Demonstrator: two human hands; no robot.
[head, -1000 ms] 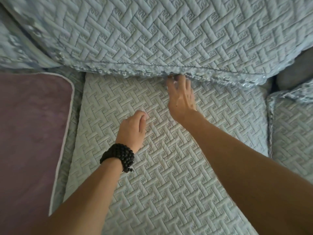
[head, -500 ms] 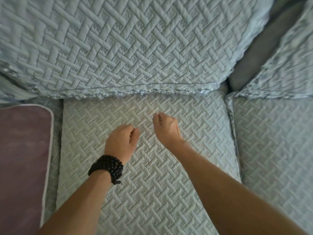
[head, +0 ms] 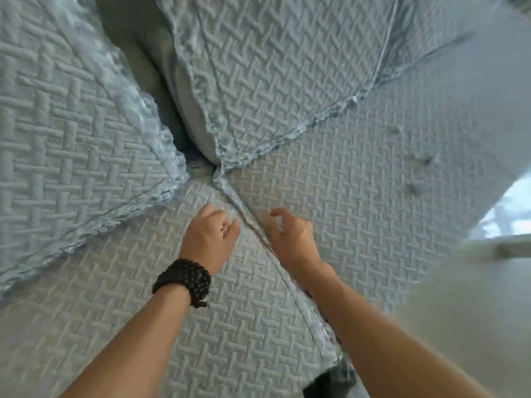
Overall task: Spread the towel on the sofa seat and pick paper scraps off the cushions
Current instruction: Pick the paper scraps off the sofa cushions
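Observation:
My left hand [head: 208,237], with a dark bead bracelet [head: 184,278] on its wrist, hovers with curled fingers over the left seat cushion [head: 230,326], just left of the seam [head: 253,225]. Just right of that seam, my right hand [head: 290,239] pinches a small white paper scrap [head: 277,222] in its fingertips above the right seat cushion [head: 359,182]. Three small greyish scraps [head: 413,188] lie farther right on that cushion, blurred. The towel is out of view.
Two quilted pale-blue back cushions, left [head: 71,139] and right [head: 273,67], meet in a dark gap [head: 178,145] above the hands. A pale blurred surface [head: 474,311] and a bright patch [head: 511,208] fill the right side. A dark object [head: 330,380] shows at the seam's near end.
The view has swung right, so the purple towel has left the frame. Both hands have moved from the middle of one seat cushion to the seam between two. The right hand now pinches a scrap.

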